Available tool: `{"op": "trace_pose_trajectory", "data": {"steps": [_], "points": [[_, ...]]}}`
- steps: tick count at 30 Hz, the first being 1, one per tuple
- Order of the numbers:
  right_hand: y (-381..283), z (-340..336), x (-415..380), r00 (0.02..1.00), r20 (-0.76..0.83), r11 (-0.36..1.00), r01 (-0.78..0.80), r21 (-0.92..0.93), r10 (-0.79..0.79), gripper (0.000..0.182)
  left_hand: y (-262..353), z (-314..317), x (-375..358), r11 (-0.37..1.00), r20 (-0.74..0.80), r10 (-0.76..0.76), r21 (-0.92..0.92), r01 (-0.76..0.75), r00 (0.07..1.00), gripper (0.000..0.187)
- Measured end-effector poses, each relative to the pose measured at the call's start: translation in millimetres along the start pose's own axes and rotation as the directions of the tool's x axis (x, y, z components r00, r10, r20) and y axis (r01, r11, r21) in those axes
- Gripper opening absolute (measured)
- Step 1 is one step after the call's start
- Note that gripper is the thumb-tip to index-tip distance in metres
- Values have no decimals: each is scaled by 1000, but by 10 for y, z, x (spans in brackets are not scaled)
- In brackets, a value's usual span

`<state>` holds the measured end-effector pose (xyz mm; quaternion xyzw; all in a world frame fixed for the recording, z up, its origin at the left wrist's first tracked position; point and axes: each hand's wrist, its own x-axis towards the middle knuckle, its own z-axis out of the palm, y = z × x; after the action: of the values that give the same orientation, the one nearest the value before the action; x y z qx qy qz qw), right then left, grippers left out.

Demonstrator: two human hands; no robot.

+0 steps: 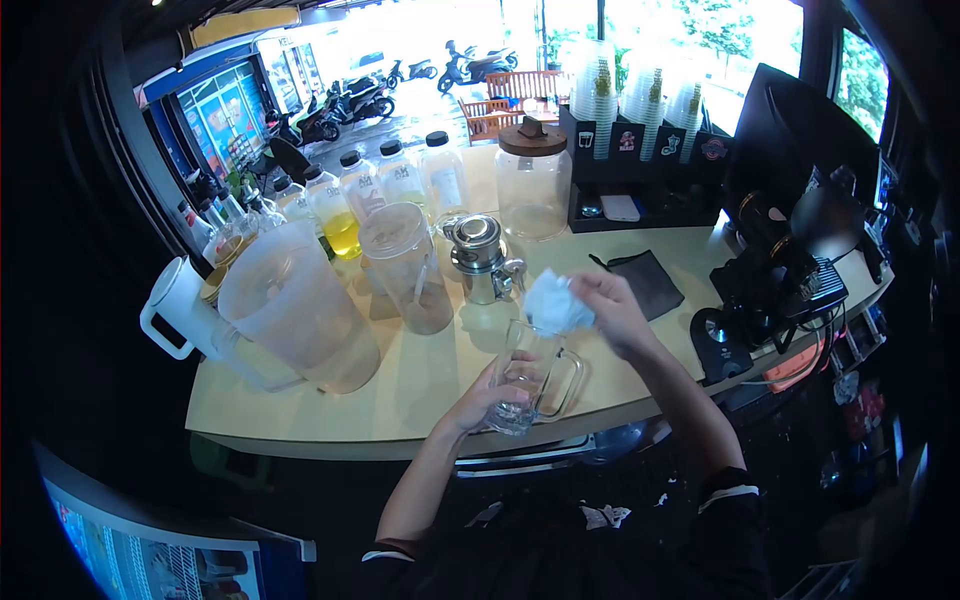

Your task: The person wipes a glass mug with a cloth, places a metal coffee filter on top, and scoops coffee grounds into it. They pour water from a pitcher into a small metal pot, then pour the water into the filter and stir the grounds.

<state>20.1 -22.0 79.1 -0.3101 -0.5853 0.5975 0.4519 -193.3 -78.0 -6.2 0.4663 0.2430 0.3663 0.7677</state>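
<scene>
At the near edge of the table (430, 390), in front of the person's body, the left hand (487, 402) is closed around the lower part of a clear glass mug (522, 376), its thumb across the near side. The mug's handle points to the right, and its mouth is uppermost with a slight lean; whether the base rests on the wood or is lifted just off it, I cannot tell. The right hand (608, 308) pinches a crumpled white tissue (556, 303) — fingers drawn narrow on its upper right side — over the mug's mouth. In this view the tissue overlaps the rim, so contact is unclear.

Behind the mug stands a metal pot (482, 270), with a lidded clear jug (408, 270) farther left; a folded dark cloth (648, 283) lies beyond the right hand.

The step in hand looks like bringing tissue and glass together. The next move, I judge, calls for a firm left hold — smooth glass could turn or slip — and a tissue bunched small enough to fit the mouth.
</scene>
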Motion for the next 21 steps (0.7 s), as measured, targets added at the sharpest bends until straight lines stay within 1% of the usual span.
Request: {"op": "trace_pose_trajectory", "data": {"steps": [1, 2, 3, 4, 5, 6, 7, 8, 9, 10, 11, 12, 13, 14, 15, 16, 17, 18, 19, 20, 21], "points": [[-42, -1, 17, 975, -102, 956, 169, -239, -197, 21, -7, 11, 18, 994, -51, 69, 90, -64, 996, 71], [45, 18, 23, 952, -97, 906, 241, -349, -291, 21, -11, 26, 42, 975, -94, 142, 184, -123, 985, 72], [-22, 130, -33, 951, -98, 905, 242, -351, -292, 21, -14, 62, 69, 975, -91, 143, 184, -124, 986, 72], [-159, 293, -124, 983, 11, 819, 160, -551, -184, 21, -22, 112, 88, 941, -98, 196, 298, -159, 976, 69], [-232, 376, -177, 995, 92, 681, 100, -726, -49, 21, -30, 140, 93, 894, -98, 248, 407, -188, 964, 67], [-25, 246, -89, 991, 109, 827, 121, -548, -72, 19, -32, 123, 84, 894, -96, 246, 408, -188, 964, 67], [16, 196, -50, 991, 107, 827, 122, -548, -76, 19, -23, 84, 70, 960, -102, 156, 250, -126, 983, 65], [35, 160, -16, 988, 14, 885, 141, -445, -151, 18, -15, 56, 56, 995, -93, 64, 85, -56, 994, 63], [3, 172, -6, 974, -85, 926, 170, -337, -210, 18, -3, 61, 34, 995, -94, 65, 82, -57, 993, 63], [-54, 182, -24, 940, -131, 918, 266, -294, -314, 22, 23, 77, 12, 998, -73, 30, -60, -34, 997, 62], [-105, 240, -67, 941, -128, 918, 265, -294, -312, 22, 37, 88, -2, 980, -46, -4, -199, -6, 999, 62], [-154, 343, -124, 900, 52, 739, 388, -551, -433, 23, 37, 91, 11, 980, -47, -4, -198, -6, 999, 62], [-162, 413, -165, 837, 255, 474, 496, -727, -485, 24, 31, 101, 34, 995, -106, -12, -99, 2, 994, 62], [-132, 441, -185, 837, 251, 475, 495, -728, -486, 24, 31, 108, 52, 1000, -163, -15, 1, 15, 987, 63], [-99, 459, -194, 758, 490, 314, 634, -707, -430, 25, 34, 103, 36, 1000, -160, -16, 5, 18, 987, 63], [-94, 465, -189, 642, 694, 159, 761, -629, -325, 26, 23, 93, -14, 996, -131, -11, -89, -1, 991, 62], [-137, 447, -194, 641, 694, 157, 761, -629, -327, 26, -3, 87, -60, 983, -106, -1, -185, -18, 994, 62], [-215, 417, -225, 652, 701, 261, 758, -598, -289, 25, -90, 51, -80, 980, -87, 23, -197, -40, 996, 68], [-260, 369, -243, 659, 709, 363, 743, -562, -250, 24, -165, 3, -80, 980, -91, 21, -197, -39, 996, 68], [-273, 284, -246, 678, 683, 387, 727, -568, -272, 23, -229, -45, -71, 934, 50, 66, -356, -43, 997, 73], [-311, 167, -244, 678, 682, 388, 727, -567, -274, 23, -261, -70, -73, 863, 183, 132, -504, -22, 974, 77]]}}
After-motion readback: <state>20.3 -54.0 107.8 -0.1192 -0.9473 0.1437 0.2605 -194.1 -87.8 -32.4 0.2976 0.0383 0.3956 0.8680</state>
